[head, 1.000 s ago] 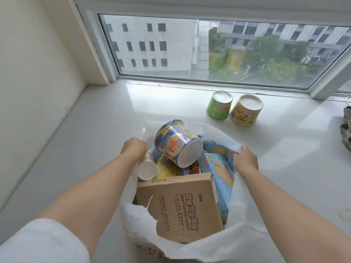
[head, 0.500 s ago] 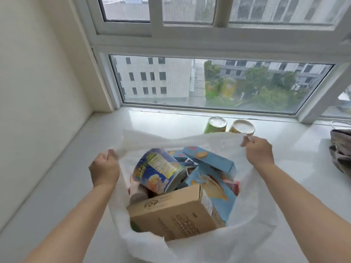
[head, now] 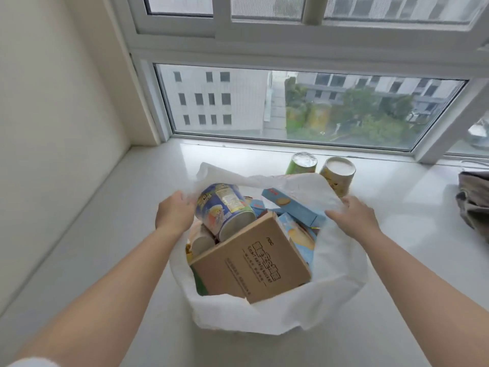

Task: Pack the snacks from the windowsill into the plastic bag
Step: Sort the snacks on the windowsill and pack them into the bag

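1. Bag (head: 277, 313), on the sill (head: 105, 234): already holds a blue cup (head: 225, 207), brown box (head: 254, 258) and blue boxes (head: 293, 207).
2. Left hand (head: 174, 214) and right hand (head: 354, 218): each grips the bag's rim, spreading the mouth.
3. Green can (head: 301, 164) and yellow can (head: 337, 176): unpacked, standing behind the bag near the window.

Bare forearms, white sleeve (head: 34, 362) L.
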Motion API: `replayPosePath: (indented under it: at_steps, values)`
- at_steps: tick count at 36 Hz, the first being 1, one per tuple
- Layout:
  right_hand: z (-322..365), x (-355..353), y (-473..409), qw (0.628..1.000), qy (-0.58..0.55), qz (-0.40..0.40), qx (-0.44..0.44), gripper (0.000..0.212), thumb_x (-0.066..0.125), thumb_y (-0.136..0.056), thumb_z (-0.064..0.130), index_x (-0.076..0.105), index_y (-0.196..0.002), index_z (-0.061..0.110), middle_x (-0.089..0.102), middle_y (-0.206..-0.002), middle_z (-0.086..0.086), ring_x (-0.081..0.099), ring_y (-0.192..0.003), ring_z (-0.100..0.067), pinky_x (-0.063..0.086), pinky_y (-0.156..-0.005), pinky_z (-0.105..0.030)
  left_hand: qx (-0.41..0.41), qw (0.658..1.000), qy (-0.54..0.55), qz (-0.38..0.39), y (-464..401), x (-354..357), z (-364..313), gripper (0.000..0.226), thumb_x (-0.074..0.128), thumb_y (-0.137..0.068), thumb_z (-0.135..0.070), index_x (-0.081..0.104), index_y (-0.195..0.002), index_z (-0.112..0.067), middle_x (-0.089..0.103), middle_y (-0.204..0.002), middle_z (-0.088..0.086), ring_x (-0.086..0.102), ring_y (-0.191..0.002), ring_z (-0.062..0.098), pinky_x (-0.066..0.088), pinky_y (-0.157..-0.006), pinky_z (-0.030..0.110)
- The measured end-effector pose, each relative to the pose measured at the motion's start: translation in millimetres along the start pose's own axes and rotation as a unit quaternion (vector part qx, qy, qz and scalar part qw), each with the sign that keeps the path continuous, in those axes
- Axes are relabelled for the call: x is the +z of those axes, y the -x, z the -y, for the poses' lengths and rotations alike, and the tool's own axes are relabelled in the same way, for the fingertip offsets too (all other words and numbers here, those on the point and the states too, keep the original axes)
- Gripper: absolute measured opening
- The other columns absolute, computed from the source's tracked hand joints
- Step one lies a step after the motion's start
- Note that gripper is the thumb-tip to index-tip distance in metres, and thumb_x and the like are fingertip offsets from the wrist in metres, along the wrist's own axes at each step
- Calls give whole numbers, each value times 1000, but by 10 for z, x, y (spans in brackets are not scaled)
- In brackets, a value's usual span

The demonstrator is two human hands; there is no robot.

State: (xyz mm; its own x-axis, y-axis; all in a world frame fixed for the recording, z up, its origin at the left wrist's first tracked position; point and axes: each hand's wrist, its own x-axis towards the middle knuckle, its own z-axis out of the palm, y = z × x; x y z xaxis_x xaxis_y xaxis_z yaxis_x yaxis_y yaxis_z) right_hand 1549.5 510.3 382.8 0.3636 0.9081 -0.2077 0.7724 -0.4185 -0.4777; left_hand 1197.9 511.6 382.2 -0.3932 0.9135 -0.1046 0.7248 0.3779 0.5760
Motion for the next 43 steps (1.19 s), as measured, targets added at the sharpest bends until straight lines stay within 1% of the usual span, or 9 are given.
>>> replayPosePath:
  at_steps: [7,11,14,18,25,30,36,40,43]
  values:
    - [-269,319,580,972,-57,44,224,93,65,-74,54,20,-142,9,36,-140,-17,38,-128,-37,36,-100,-45,-9,995,-94,29,313,129,187,52,56,-83,-25,38,-131,-21,31,-132,13,36,-117,38,39,-95,46]
    - [-333,641,830,939,-158,131,275,39,60,-81,27,49,-113,7,57,-111,-15,63,-91,-32,50,-75,-35,-71,991,-42,108,603,235,451,71,57,-80,-26,17,-139,-27,31,-131,18,45,-109,42,44,-92,47]
    - [-335,701,931,947,-163,131,245,21,50,-87,7,60,-104,1,59,-80,-16,59,-63,-28,48,-57,-29,-78,986,-75,130,755,200,613,54,48,-87,-20,23,-134,-15,52,-113,20,54,-91,38,51,-77,44]
    - [-307,407,921,979,-68,43,187,35,39,-97,13,54,-120,-8,56,-124,-25,53,-116,-37,43,-89,-34,-27,990,-109,84,810,35,587,37,42,-92,-8,38,-129,-5,56,-107,19,51,-83,32,43,-64,36]
    - [-231,150,962,983,-66,-124,122,31,37,-96,14,57,-106,-7,58,-112,-29,52,-105,-41,40,-83,-39,37,999,17,11,900,-46,301,33,38,-96,-7,41,-129,-7,50,-96,12,44,-81,30,38,-66,34]
    - [-395,291,1006,984,-54,-80,152,30,41,-95,24,61,-97,2,62,-107,-23,54,-93,-35,39,-75,-35,76,987,-129,50,855,-15,398,31,42,-92,-9,41,-123,-8,53,-97,12,48,-77,31,38,-61,35]
    - [-394,4,833,979,-133,-101,117,34,58,-70,38,41,-57,12,49,-67,-7,46,-68,-30,33,-53,-32,178,974,-128,-56,829,66,55,61,61,-78,-9,43,-136,-11,43,-120,16,42,-108,38,45,-72,46]
    - [-510,-239,604,971,-177,-118,105,39,66,-78,24,34,-58,16,39,-60,0,37,-57,-20,30,-51,-30,235,965,-104,-49,948,273,-496,56,61,-79,-17,46,-133,-17,43,-124,11,39,-115,35,41,-88,47]
    - [-687,-377,410,976,-165,-102,97,22,66,-80,27,48,-74,15,54,-79,-1,51,-77,-23,39,-63,-30,282,953,-104,-39,1052,517,-920,55,60,-81,-24,44,-134,-21,42,-127,7,37,-121,31,35,-99,45]
